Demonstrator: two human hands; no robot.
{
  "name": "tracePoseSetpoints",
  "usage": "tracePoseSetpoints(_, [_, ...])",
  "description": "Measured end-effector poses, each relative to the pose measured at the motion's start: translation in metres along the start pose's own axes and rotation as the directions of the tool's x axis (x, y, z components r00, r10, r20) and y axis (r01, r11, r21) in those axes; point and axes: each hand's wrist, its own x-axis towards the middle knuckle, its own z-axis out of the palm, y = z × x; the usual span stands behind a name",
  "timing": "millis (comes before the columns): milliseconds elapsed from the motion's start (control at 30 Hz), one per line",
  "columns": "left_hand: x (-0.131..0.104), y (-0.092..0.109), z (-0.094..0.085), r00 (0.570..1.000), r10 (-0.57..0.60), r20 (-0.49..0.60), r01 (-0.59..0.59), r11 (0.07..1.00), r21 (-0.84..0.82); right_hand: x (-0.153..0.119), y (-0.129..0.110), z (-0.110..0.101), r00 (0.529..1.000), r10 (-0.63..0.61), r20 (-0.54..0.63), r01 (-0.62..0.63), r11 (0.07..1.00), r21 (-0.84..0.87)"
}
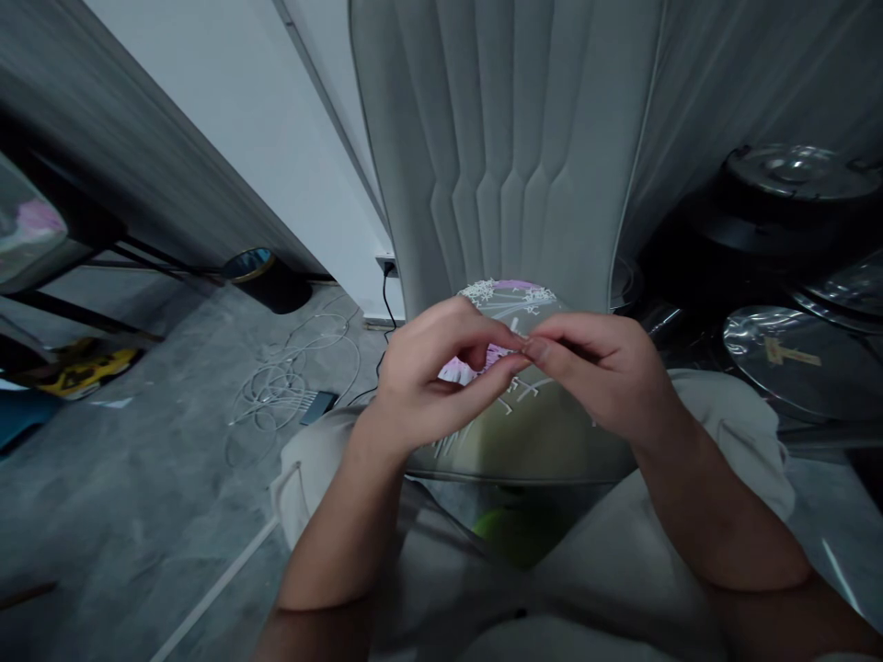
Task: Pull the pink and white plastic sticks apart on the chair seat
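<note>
Above the seat of a grey padded chair (552, 432), my left hand (441, 368) and my right hand (600, 368) meet with their fingertips touching. Each is closed in a pinch of thumb and forefinger. A thin white plastic stick (514, 325) shows just above the fingertips, apparently gripped between them; its lower part is hidden. Behind and below the hands lies a heap of small white branched pieces (479, 292) with something pink and purple (514, 285), partly covered by my fingers. Several loose white pieces (528, 390) are scattered on the seat in front.
The chair's tall backrest (510, 138) rises ahead. On the floor at left are a coiled white cable (276, 386), a black bin (269, 280) and a yellow shoe-like object (93, 372). Metal lids and pots (793, 170) stand at right. My knees flank the seat.
</note>
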Motion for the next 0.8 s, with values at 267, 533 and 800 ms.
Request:
tracePoseSetpoints(267, [-0.0009, 0.0014, 0.0016, 1.0, -0.008, -0.013, 0.008, 1.0, -0.01, -0.0004, 0.0, -0.0002, 1.0, -0.015, -0.009, 0.015, 1.0, 0.005])
tracePoseSetpoints(533, [-0.0003, 0.0015, 0.0025, 1.0, 0.01, -0.018, -0.01, 1.0, 0.004, -0.0001, -0.0006, -0.0006, 0.999, -0.03, -0.01, 0.031, 0.999, 0.028])
tracePoseSetpoints(800, [-0.0016, 0.0014, 0.0017, 1.0, -0.026, 0.009, 0.026, 1.0, 0.006, -0.0008, 0.0032, -0.0008, 0.997, -0.071, -0.004, 0.071, 0.997, 0.014])
